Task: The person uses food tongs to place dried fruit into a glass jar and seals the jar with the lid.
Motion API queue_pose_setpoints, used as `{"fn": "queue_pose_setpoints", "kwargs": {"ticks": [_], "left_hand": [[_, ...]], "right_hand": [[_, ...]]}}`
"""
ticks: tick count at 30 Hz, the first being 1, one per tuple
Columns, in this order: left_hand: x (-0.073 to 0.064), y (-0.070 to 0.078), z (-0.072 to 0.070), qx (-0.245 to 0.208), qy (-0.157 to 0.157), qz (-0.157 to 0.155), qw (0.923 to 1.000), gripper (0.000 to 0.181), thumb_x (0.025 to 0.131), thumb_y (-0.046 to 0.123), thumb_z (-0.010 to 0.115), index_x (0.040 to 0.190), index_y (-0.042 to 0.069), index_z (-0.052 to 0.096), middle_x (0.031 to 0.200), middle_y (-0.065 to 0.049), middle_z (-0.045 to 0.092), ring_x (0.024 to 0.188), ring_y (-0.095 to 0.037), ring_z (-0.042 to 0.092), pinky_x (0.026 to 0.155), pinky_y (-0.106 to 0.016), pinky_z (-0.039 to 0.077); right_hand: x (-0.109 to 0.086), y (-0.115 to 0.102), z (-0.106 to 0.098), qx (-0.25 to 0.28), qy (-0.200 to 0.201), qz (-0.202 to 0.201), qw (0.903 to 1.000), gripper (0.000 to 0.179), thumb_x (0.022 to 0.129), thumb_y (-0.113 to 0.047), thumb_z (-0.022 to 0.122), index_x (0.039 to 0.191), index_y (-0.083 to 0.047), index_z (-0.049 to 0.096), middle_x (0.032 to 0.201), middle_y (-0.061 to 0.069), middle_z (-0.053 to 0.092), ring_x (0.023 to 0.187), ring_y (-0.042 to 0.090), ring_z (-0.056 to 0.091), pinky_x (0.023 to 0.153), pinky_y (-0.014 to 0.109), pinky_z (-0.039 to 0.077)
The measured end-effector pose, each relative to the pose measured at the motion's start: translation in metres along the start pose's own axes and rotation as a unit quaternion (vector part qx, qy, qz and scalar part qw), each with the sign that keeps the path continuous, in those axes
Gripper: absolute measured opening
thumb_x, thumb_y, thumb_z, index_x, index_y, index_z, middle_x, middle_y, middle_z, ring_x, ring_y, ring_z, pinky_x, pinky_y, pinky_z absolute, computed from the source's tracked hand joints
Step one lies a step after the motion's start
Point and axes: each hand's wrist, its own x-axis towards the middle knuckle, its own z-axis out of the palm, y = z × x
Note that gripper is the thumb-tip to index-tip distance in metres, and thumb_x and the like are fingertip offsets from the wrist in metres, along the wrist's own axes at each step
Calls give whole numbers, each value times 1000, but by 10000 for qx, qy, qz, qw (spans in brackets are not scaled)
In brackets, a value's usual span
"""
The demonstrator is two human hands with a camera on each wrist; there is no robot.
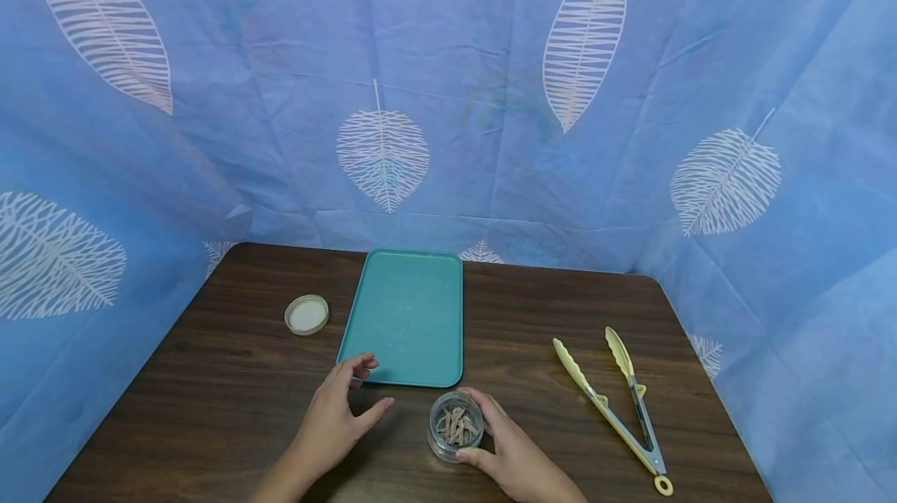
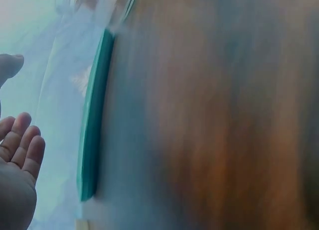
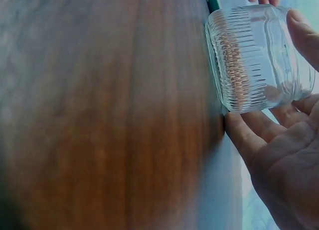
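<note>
My right hand [image 1: 508, 441] grips an open glass jar [image 1: 434, 441] near the table's front, thumb on the near side and fingers round the far side. Several greyish-brown dried strips [image 1: 459, 427] lie in it. In the right wrist view the ribbed jar [image 3: 254, 60] stands on the table between thumb and fingers. My left hand [image 1: 336, 409] is held to the left of the jar, apart from it, thumb and fingers spread with nothing between them. Its fingertips overlap the near left corner of a teal tray [image 1: 409, 316]. The left wrist view shows the same hand [image 2: 20, 155] with relaxed fingers.
A round lid [image 1: 307, 314] with a white inside lies left of the tray. Yellow-tipped tongs [image 1: 631, 417] lie spread apart on the right of the dark wooden table [image 1: 518, 316]. Blue leaf-patterned cloth [image 1: 462, 160] hangs behind and at both sides.
</note>
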Motion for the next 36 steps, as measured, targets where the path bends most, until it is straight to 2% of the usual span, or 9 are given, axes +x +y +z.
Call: {"fn": "queue_pose_setpoints", "kwargs": {"ticks": [3, 8, 13, 17, 20, 23, 27, 30, 36], "left_hand": [[7, -7, -9, 186, 152, 56, 9997, 68, 88, 23, 93, 144, 3, 61, 134, -3, 72, 117, -22, 68, 99, -47, 59], [21, -20, -26, 251, 304, 51, 9992, 72, 88, 23, 93, 146, 1, 57, 139, -13, 69, 125, -34, 67, 104, -58, 56], [37, -32, -44, 196, 588, 89, 9980, 74, 90, 20, 92, 149, -1, 53, 141, -20, 65, 127, -41, 64, 105, -62, 54], [50, -43, -57, 182, 724, 8, 9972, 74, 92, 21, 90, 150, -3, 50, 142, -24, 62, 128, -44, 62, 106, -64, 53], [62, -54, -65, 203, 649, -173, 9975, 77, 94, 25, 88, 153, -2, 47, 147, -25, 57, 132, -46, 59, 109, -65, 51], [71, -67, -72, 314, 489, -346, 9977, 83, 96, 32, 86, 158, -1, 43, 152, -27, 52, 136, -47, 55, 108, -67, 50], [81, -85, -78, 507, 310, -470, 9971, 88, 96, 37, 84, 161, -3, 40, 155, -30, 48, 138, -48, 52, 105, -68, 50], [88, -97, -82, 588, 212, -565, 9964, 90, 97, 37, 84, 162, -6, 37, 156, -32, 47, 140, -50, 51, 107, -69, 48], [101, -108, -85, 689, -176, -966, 9928, 103, 96, 47, 82, 164, -10, 29, 159, -36, 42, 145, -53, 44, 116, -72, 42]], "right_hand": [[0, -1, 0, -81, -62, 94, 9999, 86, 103, -42, 74, 171, -17, 26, 171, 14, 37, 157, 43, 44, 115, 50, 51], [-1, -2, -1, -118, -102, 231, 9996, 85, 104, -43, 72, 171, -19, 25, 174, 13, 33, 159, 43, 40, 116, 58, 48], [-1, -2, -2, -124, -129, 209, 9996, 86, 104, -43, 72, 171, -18, 24, 174, 14, 33, 158, 43, 40, 117, 56, 48], [-1, -1, -2, -169, -138, 169, 9996, 87, 104, -43, 72, 171, -16, 24, 174, 15, 32, 158, 43, 41, 116, 48, 50], [-2, 0, -1, -181, -122, 128, 9997, 87, 105, -44, 71, 171, -14, 24, 174, 15, 32, 158, 43, 40, 117, 42, 50], [-2, 0, -1, -201, -105, 114, 9997, 87, 105, -43, 71, 171, -13, 23, 175, 15, 32, 159, 44, 39, 117, 42, 50], [-3, 1, -1, -221, -109, 143, 9996, 86, 106, -42, 71, 171, -14, 23, 175, 15, 30, 159, 45, 39, 117, 45, 50], [-2, 1, -1, -196, -128, 167, 9996, 85, 106, -41, 70, 172, -15, 23, 176, 15, 29, 160, 45, 38, 118, 49, 49], [-2, 1, -1, -173, -122, 224, 9995, 85, 106, -41, 70, 172, -17, 23, 177, 14, 28, 161, 45, 36, 119, 55, 47]]}}
